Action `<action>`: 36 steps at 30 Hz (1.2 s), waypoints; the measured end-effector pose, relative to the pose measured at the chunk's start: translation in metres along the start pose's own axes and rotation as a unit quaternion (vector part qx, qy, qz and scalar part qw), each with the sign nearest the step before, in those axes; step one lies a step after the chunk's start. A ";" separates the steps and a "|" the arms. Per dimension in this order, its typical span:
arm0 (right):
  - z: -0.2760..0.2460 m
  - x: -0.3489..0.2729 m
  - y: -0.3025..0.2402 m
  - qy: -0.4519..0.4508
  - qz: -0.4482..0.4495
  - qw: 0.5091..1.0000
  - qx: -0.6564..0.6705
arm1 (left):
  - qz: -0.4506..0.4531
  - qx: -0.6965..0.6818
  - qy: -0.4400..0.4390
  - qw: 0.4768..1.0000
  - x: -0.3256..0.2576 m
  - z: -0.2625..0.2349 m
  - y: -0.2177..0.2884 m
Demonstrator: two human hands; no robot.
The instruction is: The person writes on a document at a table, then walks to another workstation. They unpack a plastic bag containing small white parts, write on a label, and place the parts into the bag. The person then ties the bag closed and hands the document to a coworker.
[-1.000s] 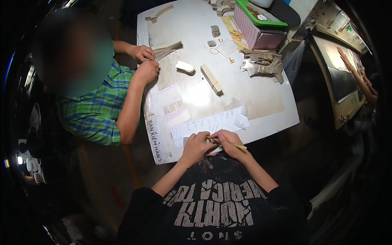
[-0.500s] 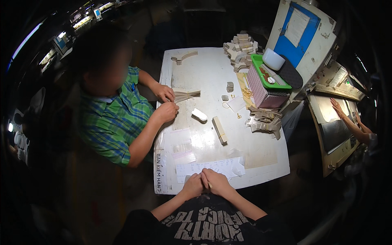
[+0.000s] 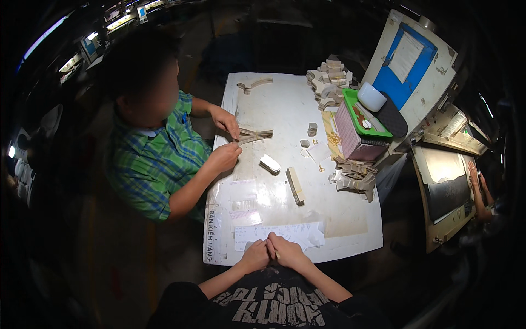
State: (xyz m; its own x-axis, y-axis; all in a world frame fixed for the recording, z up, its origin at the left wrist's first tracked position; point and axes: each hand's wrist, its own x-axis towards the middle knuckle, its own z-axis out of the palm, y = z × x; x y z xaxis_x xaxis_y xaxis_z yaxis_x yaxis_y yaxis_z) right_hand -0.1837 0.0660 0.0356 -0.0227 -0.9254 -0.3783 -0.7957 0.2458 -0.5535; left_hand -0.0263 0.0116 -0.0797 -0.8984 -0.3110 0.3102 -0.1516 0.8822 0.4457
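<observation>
My left hand (image 3: pixel 255 257) and my right hand (image 3: pixel 287 254) meet at the table's near edge, fingers closed and pressed together. A sliver of something grey shows beside the left hand and a small tan bit by the right fingers; the rest is hidden, so I cannot make out what they hold. Just beyond lies a white sheet with handwriting (image 3: pixel 285 234). Further up the white table (image 3: pixel 350 219) are a long narrow stack of pale strips (image 3: pixel 295 186) and a small white stack with a rounded end (image 3: pixel 269 164).
At the left, a co-worker in a green checked shirt (image 3: pixel 159 170) handles a bundle of thin strips (image 3: pixel 256 135). Stacked cut pieces (image 3: pixel 355 178), a green tray (image 3: pixel 378 131) on a pink box, and a white-and-blue machine (image 3: pixel 408 60) stand at right. Another person's hands (image 3: pixel 476 183) are far right.
My hands stay together at the table edge, with slight finger movement. The view has shifted a little. The co-worker's hands have moved apart at the strip bundle; the far-right person's hands have drawn back.
</observation>
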 end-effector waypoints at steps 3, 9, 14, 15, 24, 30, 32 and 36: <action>-0.001 0.002 0.004 -0.002 -0.014 1.000 0.024 | -0.003 0.004 -0.013 1.000 0.002 -0.006 0.002; 0.005 0.003 0.016 0.017 -0.039 0.998 0.043 | 0.000 0.044 -0.055 0.997 0.007 -0.016 0.009; 0.009 -0.001 0.025 0.022 -0.054 0.997 0.055 | 0.022 0.058 -0.014 0.998 0.008 -0.013 0.012; 0.009 -0.002 0.025 0.023 -0.058 0.996 0.057 | 0.019 0.059 -0.014 0.998 0.008 -0.012 0.012; 0.005 -0.005 0.024 0.032 -0.058 0.997 0.045 | 0.002 0.044 -0.036 0.998 0.007 -0.002 0.017; -0.005 -0.011 0.028 0.004 -0.074 0.996 0.055 | 0.014 0.040 -0.014 0.999 0.008 -0.001 0.019; -0.011 -0.021 0.034 -0.017 -0.073 0.994 0.085 | 0.000 0.038 -0.016 0.999 0.010 -0.003 0.021; -0.015 -0.049 0.054 0.070 -0.068 0.982 0.159 | -0.005 0.019 -0.003 1.000 0.015 -0.013 0.028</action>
State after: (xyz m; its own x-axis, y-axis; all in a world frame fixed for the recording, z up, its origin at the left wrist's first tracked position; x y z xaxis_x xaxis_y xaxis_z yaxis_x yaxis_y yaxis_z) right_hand -0.2348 0.1205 0.0357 -0.0296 -0.9813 -0.1904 -0.5690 0.1732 -0.8039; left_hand -0.0385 0.0271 -0.0516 -0.8996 -0.3172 0.3001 -0.1754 0.8918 0.4169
